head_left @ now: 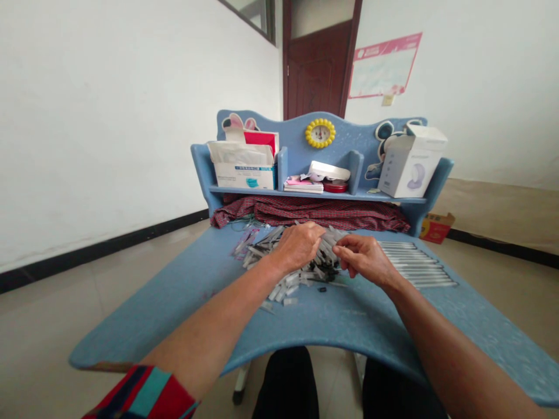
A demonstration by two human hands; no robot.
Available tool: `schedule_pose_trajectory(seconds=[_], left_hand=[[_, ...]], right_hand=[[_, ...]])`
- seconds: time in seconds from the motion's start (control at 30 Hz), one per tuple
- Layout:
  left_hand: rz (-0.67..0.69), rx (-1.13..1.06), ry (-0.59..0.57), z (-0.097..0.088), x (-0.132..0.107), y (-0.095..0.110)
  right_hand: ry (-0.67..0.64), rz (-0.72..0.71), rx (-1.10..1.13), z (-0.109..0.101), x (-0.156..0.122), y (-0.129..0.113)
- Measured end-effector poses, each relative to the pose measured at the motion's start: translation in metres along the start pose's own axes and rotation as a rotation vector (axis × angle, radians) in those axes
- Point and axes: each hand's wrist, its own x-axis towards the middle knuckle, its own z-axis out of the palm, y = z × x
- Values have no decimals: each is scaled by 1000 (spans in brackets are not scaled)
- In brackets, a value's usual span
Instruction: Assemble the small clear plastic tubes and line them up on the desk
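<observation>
My left hand [300,247] is over a heap of pen parts [286,285], its fingers curled closed; what they hold, if anything, is hidden. Beside it, at the heap's right edge, my right hand [364,256] has thumb and fingers pressed together in a pinch. Anything between those fingertips is too small to make out. Clear tubes, short translucent caps and black pieces make up the heap. One small black piece [322,289] lies apart in front of it. Right of my right hand, several slim pens [417,266] with clear barrels lie side by side in a row.
The blue desk [174,308] has a raised back shelf [271,191]. On the shelf stand a mask box [244,176], a white box [410,166], papers and a red tin [335,186]. A folded checked cloth [314,210] lies beneath it. A purple-printed plastic wrapper [245,241] lies left of the heap.
</observation>
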Motion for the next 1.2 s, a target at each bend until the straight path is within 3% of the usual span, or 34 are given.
schedule_pose_trajectory(seconds=[0.17,0.43,0.6,0.7,0.87,1.2], left_hand=[[-54,24,27,-3,1,-2],[-61,69,-28,-8,1,3],[-125,104,-35,-11,0,-3],[-183,126,-35,-12,0,-10],[-266,148,-49,-15,0,-19],[-338,185,-78,-11,-1,-21]], right_hand=[[-156,-115,-396,5,-2,4],[-107,-185,-747,29,-7,3],[66,-180,-571,7,1,8],[221,-158,-355,-12,6,10],[361,-104,-32,-35,5,10],[348,-171,161,-42,1,10]])
